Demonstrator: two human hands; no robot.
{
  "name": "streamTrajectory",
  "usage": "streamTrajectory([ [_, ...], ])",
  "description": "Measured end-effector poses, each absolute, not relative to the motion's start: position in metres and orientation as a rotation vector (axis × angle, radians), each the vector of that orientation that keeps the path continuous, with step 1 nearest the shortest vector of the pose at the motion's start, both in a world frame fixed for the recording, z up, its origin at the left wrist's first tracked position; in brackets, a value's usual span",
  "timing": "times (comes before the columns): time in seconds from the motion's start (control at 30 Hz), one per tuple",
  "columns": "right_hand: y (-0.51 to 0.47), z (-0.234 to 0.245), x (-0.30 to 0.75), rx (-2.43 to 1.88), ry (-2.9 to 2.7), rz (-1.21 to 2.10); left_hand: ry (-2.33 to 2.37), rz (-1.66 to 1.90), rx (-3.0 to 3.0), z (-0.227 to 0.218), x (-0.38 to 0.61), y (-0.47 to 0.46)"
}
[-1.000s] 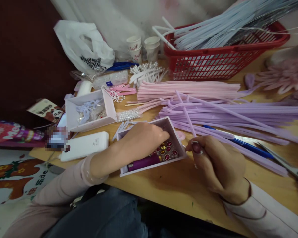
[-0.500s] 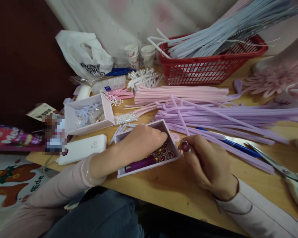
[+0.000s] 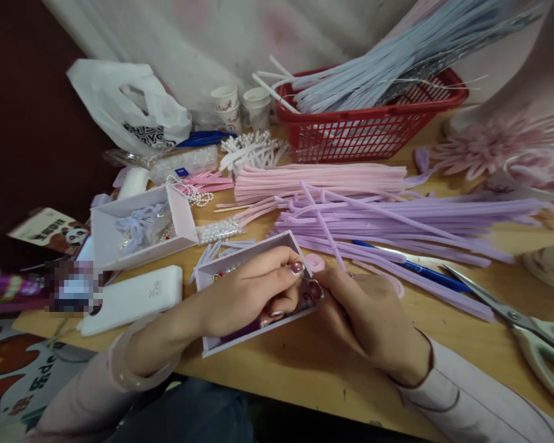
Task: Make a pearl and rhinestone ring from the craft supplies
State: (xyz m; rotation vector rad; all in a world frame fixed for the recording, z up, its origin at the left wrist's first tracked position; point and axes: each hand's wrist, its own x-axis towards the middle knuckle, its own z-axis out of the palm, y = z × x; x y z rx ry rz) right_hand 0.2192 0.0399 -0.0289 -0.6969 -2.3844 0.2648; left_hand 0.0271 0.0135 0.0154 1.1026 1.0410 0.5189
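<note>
Over the white box of gems, my left hand pinches with thumb and fingers at something too small to make out. My right hand is closed just past the box's right end. Between its thumb and forefinger shows a thin, pale wire. The fingertips of both hands nearly meet at this wire. Part of a purple object and some red gems in the box are mostly hidden under my left hand. A small pink coil lies behind my right fingertips.
Lilac pipe cleaners and pink pipe cleaners lie behind the hands. Scissors and a blue pen are at right. A second white box and a white power bank stand left. A red basket is behind.
My left hand has come up from inside the box, its fingers now meeting my right hand's. My right hand has shifted slightly left. The view has turned a little to the right.
</note>
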Motion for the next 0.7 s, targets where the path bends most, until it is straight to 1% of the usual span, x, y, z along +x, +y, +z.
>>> streamTrajectory([
  [0.13,0.0403,-0.0293,0.2198,-0.734,-2.369,0.225,0.985,0.555,1.006,0.0094,0.0282,0.0142],
  [0.3,0.0405,-0.0296,0.2205,-0.696,-2.368,0.252,0.95,0.568,0.961,0.0105,0.0287,0.013],
  [0.7,0.0385,-0.0295,0.2205,-0.681,-2.405,0.232,0.983,0.579,0.923,0.0081,0.0284,0.0123],
])
